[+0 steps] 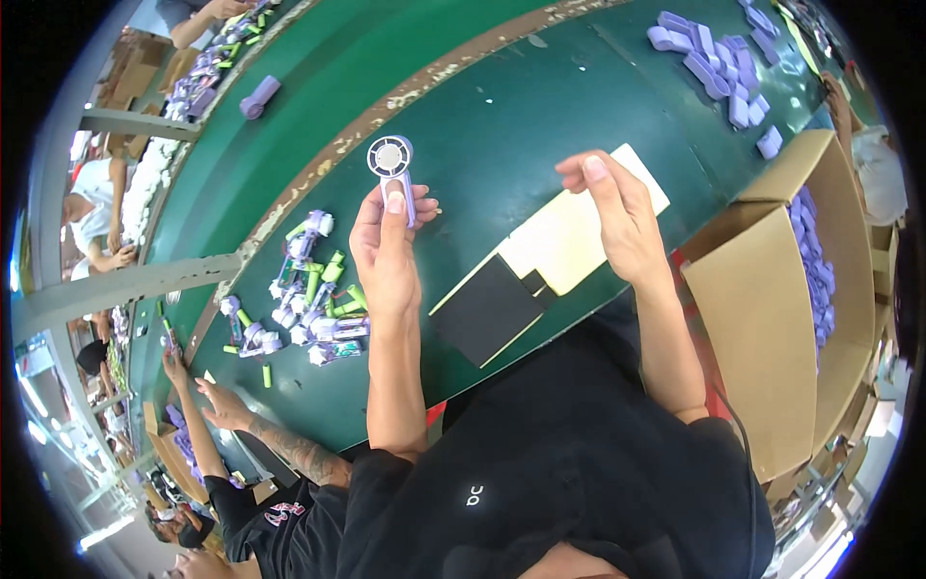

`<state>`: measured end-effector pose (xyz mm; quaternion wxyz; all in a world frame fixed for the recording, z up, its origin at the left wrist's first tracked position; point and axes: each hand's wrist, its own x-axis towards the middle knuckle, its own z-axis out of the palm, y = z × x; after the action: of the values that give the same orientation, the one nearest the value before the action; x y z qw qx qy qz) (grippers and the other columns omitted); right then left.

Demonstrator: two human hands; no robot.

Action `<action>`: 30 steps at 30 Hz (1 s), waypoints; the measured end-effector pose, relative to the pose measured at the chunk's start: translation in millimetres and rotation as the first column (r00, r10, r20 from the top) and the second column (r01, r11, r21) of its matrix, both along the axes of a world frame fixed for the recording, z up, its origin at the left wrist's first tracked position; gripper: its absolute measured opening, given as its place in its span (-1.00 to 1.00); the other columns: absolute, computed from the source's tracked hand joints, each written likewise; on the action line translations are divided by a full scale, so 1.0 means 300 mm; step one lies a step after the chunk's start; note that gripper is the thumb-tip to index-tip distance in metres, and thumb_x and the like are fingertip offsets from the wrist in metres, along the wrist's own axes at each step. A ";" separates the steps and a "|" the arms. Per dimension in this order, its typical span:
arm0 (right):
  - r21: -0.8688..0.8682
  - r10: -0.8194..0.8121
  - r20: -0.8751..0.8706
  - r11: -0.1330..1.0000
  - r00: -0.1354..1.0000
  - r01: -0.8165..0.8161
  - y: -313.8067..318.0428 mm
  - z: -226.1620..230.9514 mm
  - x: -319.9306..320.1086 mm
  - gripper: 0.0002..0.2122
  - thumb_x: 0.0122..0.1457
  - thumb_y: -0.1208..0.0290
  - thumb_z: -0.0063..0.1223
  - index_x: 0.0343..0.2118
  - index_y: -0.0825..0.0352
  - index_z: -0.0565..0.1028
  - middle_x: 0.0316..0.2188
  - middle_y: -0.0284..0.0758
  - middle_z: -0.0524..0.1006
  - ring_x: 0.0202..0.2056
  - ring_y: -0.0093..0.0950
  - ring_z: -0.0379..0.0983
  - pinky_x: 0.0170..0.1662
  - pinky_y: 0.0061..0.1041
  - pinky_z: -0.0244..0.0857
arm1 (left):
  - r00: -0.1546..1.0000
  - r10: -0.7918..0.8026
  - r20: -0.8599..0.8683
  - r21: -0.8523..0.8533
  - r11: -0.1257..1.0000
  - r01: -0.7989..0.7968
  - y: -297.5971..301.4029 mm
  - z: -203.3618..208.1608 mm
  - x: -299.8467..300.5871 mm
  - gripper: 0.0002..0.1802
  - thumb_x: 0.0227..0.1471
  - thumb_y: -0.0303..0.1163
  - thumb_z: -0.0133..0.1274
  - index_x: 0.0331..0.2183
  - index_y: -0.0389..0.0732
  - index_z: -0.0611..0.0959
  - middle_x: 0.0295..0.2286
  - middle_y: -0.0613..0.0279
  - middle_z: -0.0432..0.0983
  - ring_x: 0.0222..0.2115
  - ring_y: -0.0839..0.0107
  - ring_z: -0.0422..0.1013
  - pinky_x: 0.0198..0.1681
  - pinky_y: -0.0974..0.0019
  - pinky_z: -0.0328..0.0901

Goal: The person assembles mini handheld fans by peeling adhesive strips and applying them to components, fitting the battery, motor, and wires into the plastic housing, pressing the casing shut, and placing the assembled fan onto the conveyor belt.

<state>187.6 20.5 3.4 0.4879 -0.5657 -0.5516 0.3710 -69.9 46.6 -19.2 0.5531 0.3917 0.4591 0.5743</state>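
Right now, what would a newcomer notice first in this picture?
The left hand holds up a small purple handheld fan at the centre, over the green table. The right hand hovers empty nearby, and a cardboard box of purple parts stands at the right.

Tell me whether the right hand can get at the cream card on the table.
Probably yes. The right hand is empty, fingers loosely curled, right above the cream card, with nothing between them. The left hand is off to the side holding the small fan.
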 end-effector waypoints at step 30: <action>-0.083 0.195 0.256 0.980 0.947 -0.179 0.041 -0.049 -0.071 -0.84 0.27 0.37 0.15 -0.33 0.39 0.54 -0.43 -0.20 0.54 -0.31 -0.21 0.51 -0.24 -0.24 0.38 | 0.234 0.253 -0.939 0.195 0.950 -0.243 1.217 -0.144 -0.074 -0.24 0.11 0.18 0.10 0.10 -0.26 0.58 0.03 -0.25 0.55 0.11 -0.14 0.44 0.25 -0.03 0.23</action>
<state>166.4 32.9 -11.2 0.3565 -0.5690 -0.6514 0.3533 -92.2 411.6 -62.4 0.0676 0.5813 0.7510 0.3058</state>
